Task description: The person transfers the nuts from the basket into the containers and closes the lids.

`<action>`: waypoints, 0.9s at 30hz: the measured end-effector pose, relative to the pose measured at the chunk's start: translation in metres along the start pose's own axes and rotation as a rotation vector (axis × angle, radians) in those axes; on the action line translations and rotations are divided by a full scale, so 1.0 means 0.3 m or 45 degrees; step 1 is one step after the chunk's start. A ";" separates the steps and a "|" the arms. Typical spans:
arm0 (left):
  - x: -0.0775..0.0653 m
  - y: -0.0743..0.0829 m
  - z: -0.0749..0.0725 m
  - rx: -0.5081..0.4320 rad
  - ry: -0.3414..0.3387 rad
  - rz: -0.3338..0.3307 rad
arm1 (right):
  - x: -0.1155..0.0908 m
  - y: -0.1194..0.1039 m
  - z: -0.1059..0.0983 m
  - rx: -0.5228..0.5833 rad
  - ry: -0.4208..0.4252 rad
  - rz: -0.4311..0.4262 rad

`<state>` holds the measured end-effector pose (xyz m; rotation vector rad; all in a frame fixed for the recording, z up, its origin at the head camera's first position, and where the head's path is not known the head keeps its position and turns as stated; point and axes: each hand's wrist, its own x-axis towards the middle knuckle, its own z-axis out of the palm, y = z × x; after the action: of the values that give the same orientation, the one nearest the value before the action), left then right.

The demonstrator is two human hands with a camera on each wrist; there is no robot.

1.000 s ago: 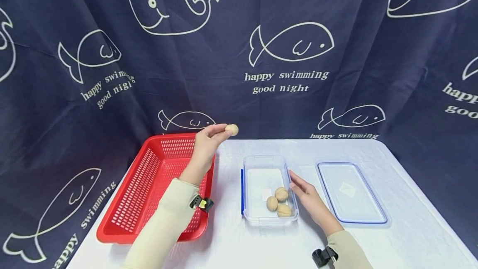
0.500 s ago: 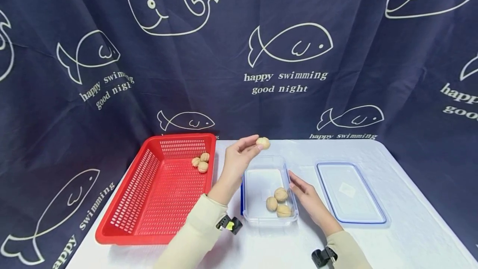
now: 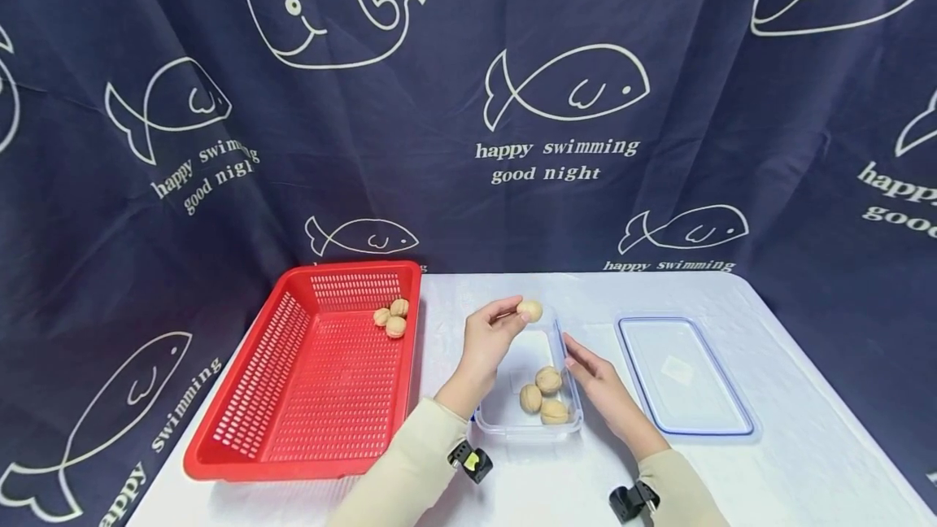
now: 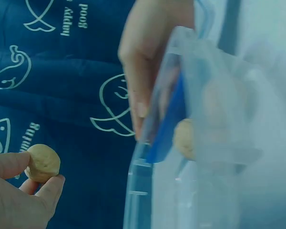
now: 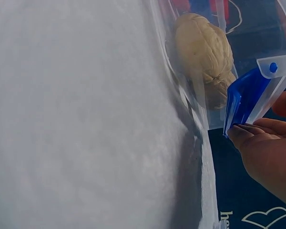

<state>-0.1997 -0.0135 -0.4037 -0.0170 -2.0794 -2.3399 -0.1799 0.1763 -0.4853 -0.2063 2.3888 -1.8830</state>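
My left hand (image 3: pixel 486 344) pinches a walnut (image 3: pixel 530 311) between thumb and fingers, over the far end of a clear plastic food box (image 3: pixel 523 433). In the left wrist view this pale brown walnut (image 4: pixel 44 163) sits at the fingertips, beside the box wall. Three more walnuts (image 3: pixel 548 381) lie together in the box's near right part. My right hand (image 3: pixel 603 393) rests with fairly straight fingers along the box's right side. The right wrist view has its fingertips at the blue side latch (image 5: pixel 248 98), which hangs down.
Left of the box stands a red perforated basket (image 3: pixel 302 466), with three walnuts (image 3: pixel 395 326) in its far right corner. A clear lid with a blue seal (image 3: pixel 684 376) lies on the white-covered table (image 3: pixel 791 397) to the right. Behind hangs a dark blue curtain (image 3: pixel 439 185).
My left hand has carried the walnut rightward from above the basket's far right corner and lowered it over the box, uncovering the basket's walnuts. My right hand has stayed at the box's side.
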 end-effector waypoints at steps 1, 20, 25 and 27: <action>0.001 -0.011 0.001 0.017 0.004 -0.009 | 0.001 -0.001 0.000 -0.001 0.001 0.000; 0.023 -0.182 0.057 0.161 0.120 -0.083 | 0.004 0.002 0.003 0.013 0.006 0.000; 0.036 -0.213 0.066 0.217 0.142 -0.092 | 0.003 0.000 0.002 0.013 0.003 0.010; 0.041 -0.224 0.068 0.260 0.160 -0.104 | 0.001 -0.004 0.003 0.013 0.005 0.015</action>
<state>-0.2131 0.0146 -0.4679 0.2144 -2.2838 -2.0960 -0.1801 0.1750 -0.4845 -0.1874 2.3769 -1.8916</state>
